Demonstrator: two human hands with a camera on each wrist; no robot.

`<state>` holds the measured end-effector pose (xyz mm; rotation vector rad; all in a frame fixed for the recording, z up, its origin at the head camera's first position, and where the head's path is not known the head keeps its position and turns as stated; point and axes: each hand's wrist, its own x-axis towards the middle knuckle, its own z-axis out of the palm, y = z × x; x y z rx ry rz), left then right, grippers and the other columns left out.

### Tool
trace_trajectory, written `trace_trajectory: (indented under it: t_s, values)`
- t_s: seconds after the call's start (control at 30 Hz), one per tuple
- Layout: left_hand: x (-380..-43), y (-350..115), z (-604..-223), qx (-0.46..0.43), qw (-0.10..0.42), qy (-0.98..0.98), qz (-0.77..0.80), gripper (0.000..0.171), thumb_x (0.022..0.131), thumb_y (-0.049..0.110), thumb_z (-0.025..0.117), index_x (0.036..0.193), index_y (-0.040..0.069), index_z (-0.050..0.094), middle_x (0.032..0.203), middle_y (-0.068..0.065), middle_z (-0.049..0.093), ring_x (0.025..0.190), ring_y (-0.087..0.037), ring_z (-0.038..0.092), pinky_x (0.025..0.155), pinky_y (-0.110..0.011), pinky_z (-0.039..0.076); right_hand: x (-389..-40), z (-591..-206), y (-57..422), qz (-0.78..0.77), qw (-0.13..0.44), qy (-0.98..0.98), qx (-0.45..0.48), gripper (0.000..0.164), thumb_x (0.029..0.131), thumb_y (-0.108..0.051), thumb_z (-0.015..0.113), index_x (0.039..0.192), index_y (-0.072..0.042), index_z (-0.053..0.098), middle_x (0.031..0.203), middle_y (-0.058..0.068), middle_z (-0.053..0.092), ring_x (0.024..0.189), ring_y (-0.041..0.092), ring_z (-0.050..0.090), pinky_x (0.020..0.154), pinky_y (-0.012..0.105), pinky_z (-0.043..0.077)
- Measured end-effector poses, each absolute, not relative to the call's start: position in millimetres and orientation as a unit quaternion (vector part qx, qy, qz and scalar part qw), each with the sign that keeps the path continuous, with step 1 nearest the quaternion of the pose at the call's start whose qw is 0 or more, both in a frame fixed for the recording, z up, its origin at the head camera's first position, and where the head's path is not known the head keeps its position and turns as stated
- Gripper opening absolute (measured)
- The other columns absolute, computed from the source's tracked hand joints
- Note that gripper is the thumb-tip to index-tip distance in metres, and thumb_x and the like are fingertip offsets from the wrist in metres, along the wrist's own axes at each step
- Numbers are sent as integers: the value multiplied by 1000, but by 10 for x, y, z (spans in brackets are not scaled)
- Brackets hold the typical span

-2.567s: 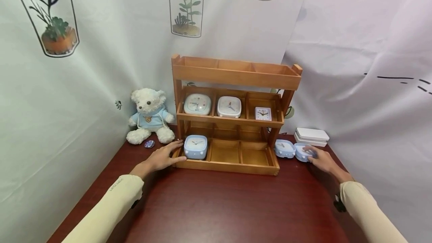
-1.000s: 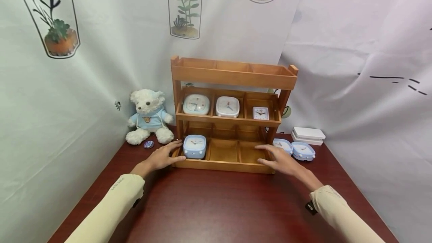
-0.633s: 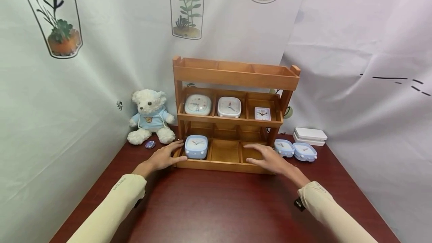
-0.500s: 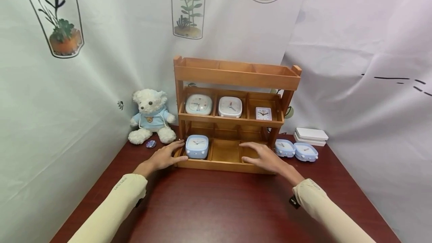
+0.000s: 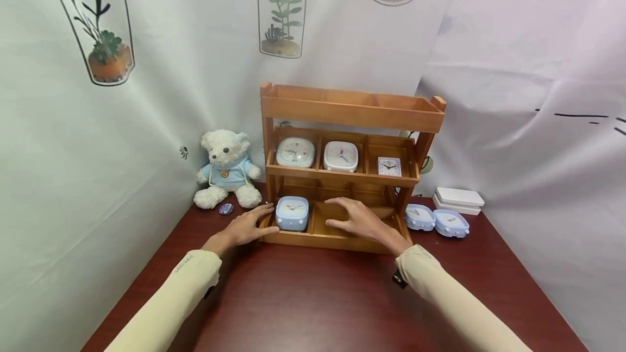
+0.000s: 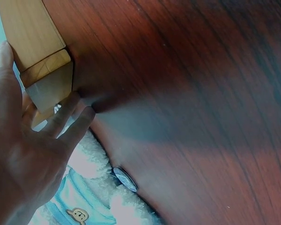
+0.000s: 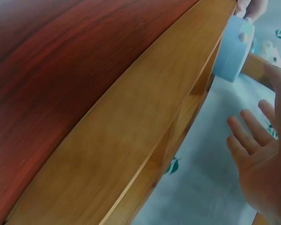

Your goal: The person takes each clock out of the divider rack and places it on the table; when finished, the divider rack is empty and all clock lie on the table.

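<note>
A blue alarm clock (image 5: 292,214) stands in the lower left compartment of the wooden shelf (image 5: 323,240). My left hand (image 5: 243,227) is at the shelf's left end with its fingers spread; its thumb reaches over the front board beside the clock. In the left wrist view, fingertips (image 6: 90,111) come down near the tabletop. My right hand (image 5: 359,219) is over the lower middle and right compartments, thumb apart from relaxed fingers, holding nothing. In the right wrist view the blue clock lies beyond the right hand (image 7: 260,164), apart from it.
Two more blue clocks (image 5: 419,217) stand on the table right of the shelf, before white boxes (image 5: 458,200). On the middle tier are two pale rounded clocks (image 5: 340,156) and a small square clock (image 5: 389,167). A teddy bear (image 5: 226,173) and round badge (image 5: 226,209) are left.
My right hand has left a blue clock on the table at the right and moved leftward, empty, into the lower tier toward the middle compartment. My left hand stays at the shelf's left end.
</note>
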<state>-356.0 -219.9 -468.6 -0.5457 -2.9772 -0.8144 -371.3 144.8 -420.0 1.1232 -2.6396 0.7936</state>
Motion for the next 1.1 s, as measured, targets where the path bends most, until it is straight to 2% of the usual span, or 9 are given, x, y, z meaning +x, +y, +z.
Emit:
trace_trajectory:
  t_s: [0.37,0.67,0.8,1.1]
  values:
    - [-3569,-2141,-4707,-172,1,-950,-261,86,93,66,67,159,16,45,167,-10,36,147,-42,39,110,-67,35,-3871,-4245,895,248,80,-884,387,66,90,-43,82,145,-12,60,144,6,61,134,26,57,108,46,47]
    - [-3580,-2083,-4693,-180,-2,-949,-258,85,94,64,67,160,16,43,167,-9,35,147,-41,39,110,-67,36,-3944,-4294,685,237,55,-885,397,74,87,-44,85,147,-12,58,149,14,56,132,31,57,104,48,50]
    - [-3579,-2092,-4682,-176,0,-951,-254,86,93,65,66,160,18,43,167,-8,35,147,-41,39,110,-67,36,-3975,-4324,622,229,45,-880,413,73,86,-42,86,147,-13,59,153,20,51,136,36,53,104,52,49]
    - [-3550,-2186,-4690,-169,0,-952,-254,85,94,65,66,160,16,44,167,-12,34,147,-43,39,109,-68,35,-3997,-4369,479,223,51,-883,409,65,85,-42,87,142,-18,66,152,17,53,135,33,55,102,46,51]
